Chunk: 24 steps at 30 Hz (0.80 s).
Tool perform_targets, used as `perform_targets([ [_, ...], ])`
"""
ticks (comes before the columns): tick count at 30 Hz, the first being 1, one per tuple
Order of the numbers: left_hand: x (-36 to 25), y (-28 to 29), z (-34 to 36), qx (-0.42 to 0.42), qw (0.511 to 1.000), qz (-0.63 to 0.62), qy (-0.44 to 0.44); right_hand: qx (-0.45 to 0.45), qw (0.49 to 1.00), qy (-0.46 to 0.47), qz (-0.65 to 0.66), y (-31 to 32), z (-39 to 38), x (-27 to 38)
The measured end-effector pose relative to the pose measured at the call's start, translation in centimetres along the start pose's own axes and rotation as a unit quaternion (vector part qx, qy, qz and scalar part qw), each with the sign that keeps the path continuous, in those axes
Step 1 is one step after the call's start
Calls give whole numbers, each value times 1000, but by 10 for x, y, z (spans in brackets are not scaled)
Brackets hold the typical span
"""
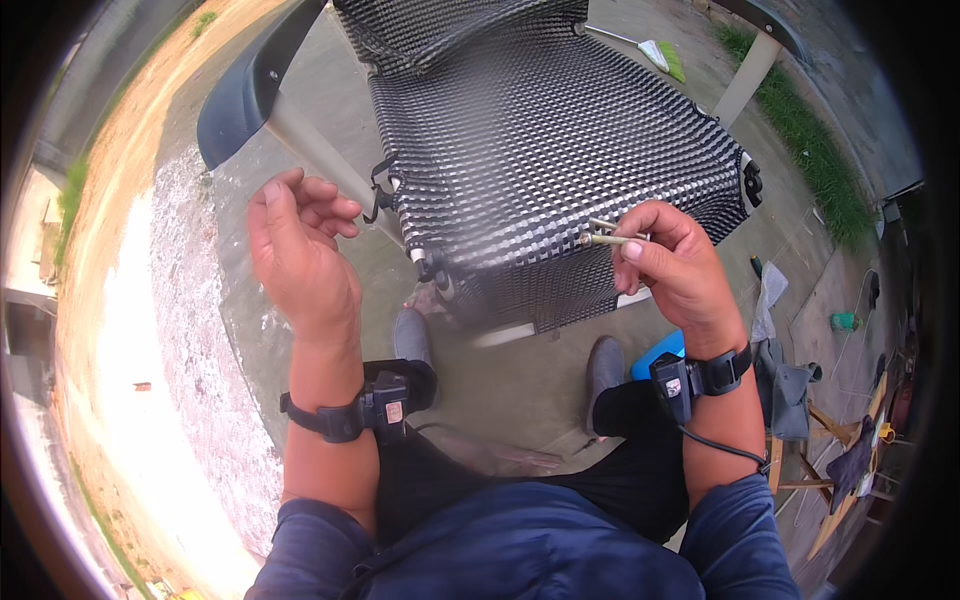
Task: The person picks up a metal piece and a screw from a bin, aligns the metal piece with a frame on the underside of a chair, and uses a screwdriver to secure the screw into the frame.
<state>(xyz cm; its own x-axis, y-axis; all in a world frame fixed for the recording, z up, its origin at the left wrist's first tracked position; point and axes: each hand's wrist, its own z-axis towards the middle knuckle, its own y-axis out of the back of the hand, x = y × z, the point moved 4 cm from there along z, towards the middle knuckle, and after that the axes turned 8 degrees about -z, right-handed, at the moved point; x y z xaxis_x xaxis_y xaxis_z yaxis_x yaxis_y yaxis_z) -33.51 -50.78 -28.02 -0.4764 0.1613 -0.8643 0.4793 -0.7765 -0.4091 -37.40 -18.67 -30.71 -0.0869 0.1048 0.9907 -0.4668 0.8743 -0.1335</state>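
Note:
A reclining chair with a black-and-white woven seat stands in front of me. My right hand is over the seat's near right part, pinching a couple of long thin metal bolts between thumb and fingers. To the left of the seat, my left hand hangs in the air with its fingers loosely bent and apart. Nothing shows in it. A black strap hangs from the chair's left side, close to the left fingertips. The chair's left armrest is dark and curved, on a pale leg.
A broom with pale and green bristles lies behind the chair. By my right foot sits a blue object. Farther right are grey cloth, a wooden frame and a green roll. Grass grows along the right edge.

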Motion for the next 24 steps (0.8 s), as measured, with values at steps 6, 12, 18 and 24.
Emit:
perform_targets([
  [6, -2, 17, 10, -30, 1000, -6, 3, -2, 1000, -28, 14, -3, 2, -2],
  [12, 3, 37, 19, -56, 998, -18, 33, 34, 999, -25, 1, -16, 6, -5],
  [18, 7, 55, 24, -63, 996, -34, 55, 161, 982, -82, -53, -55, 1, -21],
  [24, -3, 66, 26, -75, 995, -46, 56, 318, 919, -208, -102, -106, -17, -71],
])
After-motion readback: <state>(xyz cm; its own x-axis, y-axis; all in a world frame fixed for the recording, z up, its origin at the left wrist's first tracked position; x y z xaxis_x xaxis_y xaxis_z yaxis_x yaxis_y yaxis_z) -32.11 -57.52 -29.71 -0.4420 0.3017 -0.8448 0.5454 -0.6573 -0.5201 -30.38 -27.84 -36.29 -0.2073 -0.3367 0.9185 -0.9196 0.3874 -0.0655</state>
